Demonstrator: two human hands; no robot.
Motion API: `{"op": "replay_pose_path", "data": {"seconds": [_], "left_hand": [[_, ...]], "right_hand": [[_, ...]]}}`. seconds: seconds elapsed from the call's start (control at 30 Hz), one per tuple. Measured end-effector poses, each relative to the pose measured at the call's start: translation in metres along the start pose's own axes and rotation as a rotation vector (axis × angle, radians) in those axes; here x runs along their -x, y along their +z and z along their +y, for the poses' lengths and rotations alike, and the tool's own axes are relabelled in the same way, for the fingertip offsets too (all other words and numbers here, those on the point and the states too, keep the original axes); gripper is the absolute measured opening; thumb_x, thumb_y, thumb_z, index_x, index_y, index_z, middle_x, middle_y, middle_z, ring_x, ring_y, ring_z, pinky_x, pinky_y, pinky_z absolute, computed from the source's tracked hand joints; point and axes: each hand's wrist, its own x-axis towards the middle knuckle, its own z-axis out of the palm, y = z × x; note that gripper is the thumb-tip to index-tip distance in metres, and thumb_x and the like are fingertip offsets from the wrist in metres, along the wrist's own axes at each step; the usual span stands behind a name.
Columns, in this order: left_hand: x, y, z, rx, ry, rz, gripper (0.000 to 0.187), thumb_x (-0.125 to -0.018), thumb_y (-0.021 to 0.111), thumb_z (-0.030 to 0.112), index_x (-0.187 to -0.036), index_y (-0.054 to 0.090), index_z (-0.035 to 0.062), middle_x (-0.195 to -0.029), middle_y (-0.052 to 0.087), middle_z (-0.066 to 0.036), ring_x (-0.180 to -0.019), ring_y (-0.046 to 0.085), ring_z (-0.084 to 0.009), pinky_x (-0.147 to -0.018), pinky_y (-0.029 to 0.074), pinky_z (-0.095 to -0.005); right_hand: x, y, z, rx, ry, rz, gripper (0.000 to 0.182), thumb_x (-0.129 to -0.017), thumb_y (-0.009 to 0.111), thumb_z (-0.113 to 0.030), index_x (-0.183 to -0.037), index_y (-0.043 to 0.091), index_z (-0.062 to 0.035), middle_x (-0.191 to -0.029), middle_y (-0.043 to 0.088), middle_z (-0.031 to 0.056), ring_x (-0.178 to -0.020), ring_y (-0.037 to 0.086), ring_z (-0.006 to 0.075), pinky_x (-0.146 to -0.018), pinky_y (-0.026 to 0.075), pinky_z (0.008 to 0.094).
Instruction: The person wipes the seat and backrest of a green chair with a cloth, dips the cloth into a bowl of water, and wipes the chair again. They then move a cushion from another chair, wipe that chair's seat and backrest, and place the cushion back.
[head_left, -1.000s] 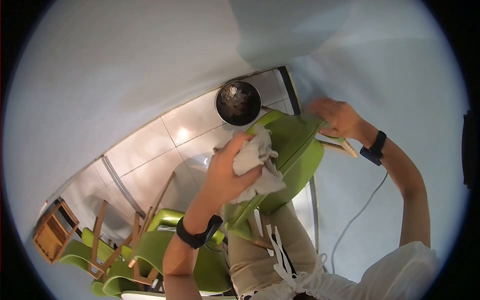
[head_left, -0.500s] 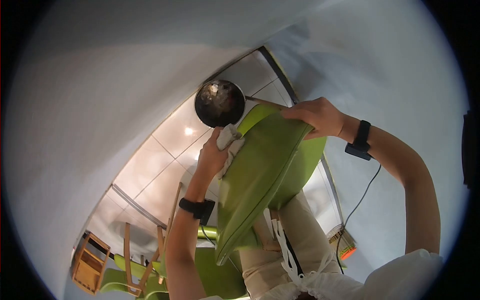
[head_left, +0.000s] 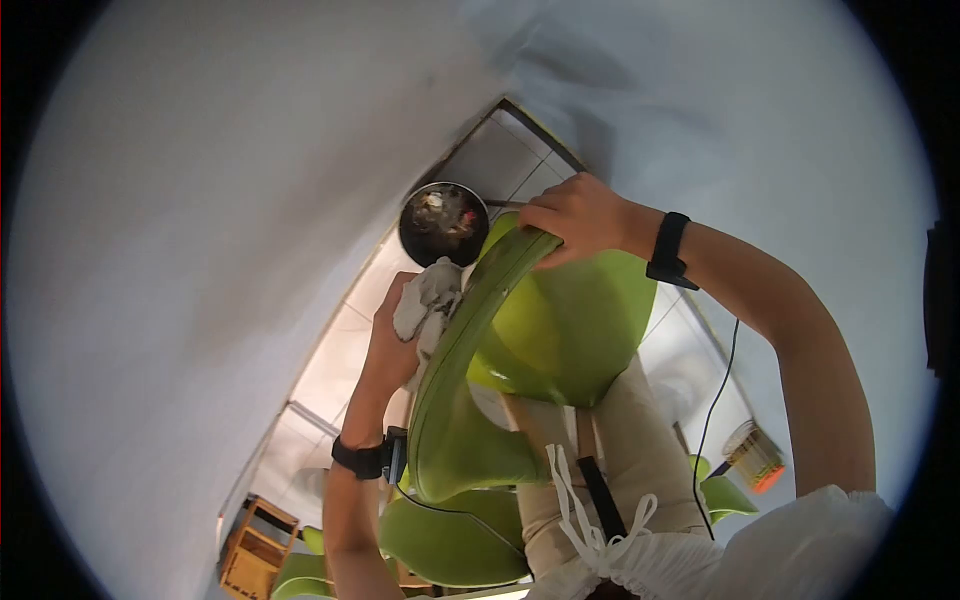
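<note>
A green chair (head_left: pixel 560 325) stands in front of my body, its smooth seat and curved backrest both showing. My right hand (head_left: pixel 582 215) grips the top edge of the backrest, fingers curled over it. In my left hand (head_left: pixel 385 340) is a crumpled whitish cloth (head_left: pixel 430 298), pressed against the outer side of the backrest. The backrest is seen nearly edge-on, with a seam running along its rim. Part of the left fingers is hidden by the cloth. Each wrist wears a black strap.
Beyond the chair, a round dark bin (head_left: pixel 411 240) with rubbish inside stands on the tiled floor near the corner. White walls close in on both sides. More green chairs (head_left: pixel 450 545), a wooden rack (head_left: pixel 258 555) and a basket (head_left: pixel 745 450) are behind. A thin cable (head_left: pixel 712 410) hangs at right.
The backrest has turned from showing its broad outer face to nearly edge-on, revealing more of the seat. Both hands have moved left in view, still on the cloth and chair. The view has shifted.
</note>
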Motion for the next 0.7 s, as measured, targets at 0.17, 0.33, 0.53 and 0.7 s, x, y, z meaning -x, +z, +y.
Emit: {"op": "replay_pose_path", "data": {"seconds": [0.17, 0.33, 0.53, 0.7], "left_hand": [[0.003, -0.018, 0.08, -0.044, -0.061, -0.147, 0.037, -0.08, 0.064, -0.002, -0.114, 0.051, 0.004, -0.103, 0.059, -0.005, -0.098, 0.054, -0.011, -0.088, 0.043, -0.0254], [-0.02, -0.01, 0.078, -0.024, -0.124, -0.18, 0.036, -0.082, 0.062, 0.0, -0.116, 0.049, 0.0034, -0.103, 0.059, -0.005, -0.096, 0.055, -0.0118, -0.086, 0.044, -0.0264], [-0.1, 0.022, 0.06, -0.066, -0.175, -0.311, 0.038, -0.09, 0.06, -0.002, -0.125, 0.046, 0.006, -0.113, 0.06, -0.007, -0.105, 0.056, -0.0146, -0.092, 0.045, -0.0279], [-0.126, 0.036, 0.03, -0.253, -0.264, -0.444, 0.046, -0.093, 0.061, 0.006, -0.135, 0.042, 0.01, -0.121, 0.059, -0.008, -0.11, 0.055, -0.0166, -0.097, 0.044, -0.029]], "right_hand": [[-0.001, -0.009, -0.001, -0.044, 0.078, -0.062, 0.055, -0.074, 0.075, -0.048, -0.113, 0.057, -0.0157, -0.09, 0.066, 0.0044, -0.078, 0.067, 0.0252, -0.063, 0.053, 0.0369], [0.053, -0.019, 0.01, -0.177, 0.216, -0.003, 0.075, -0.074, 0.076, -0.046, -0.136, 0.043, -0.0171, -0.115, 0.065, 0.0058, -0.096, 0.066, 0.0275, -0.076, 0.055, 0.0406], [0.074, -0.004, 0.037, -0.212, 0.327, -0.075, 0.062, -0.077, 0.073, -0.047, -0.125, 0.052, -0.0144, -0.094, 0.068, 0.0098, -0.082, 0.068, 0.0331, -0.068, 0.054, 0.0442], [0.076, -0.001, 0.024, -0.074, 0.352, -0.146, 0.057, -0.079, 0.069, -0.049, -0.119, 0.055, -0.0111, -0.091, 0.068, 0.0075, -0.076, 0.068, 0.0289, -0.062, 0.054, 0.0405]]}}
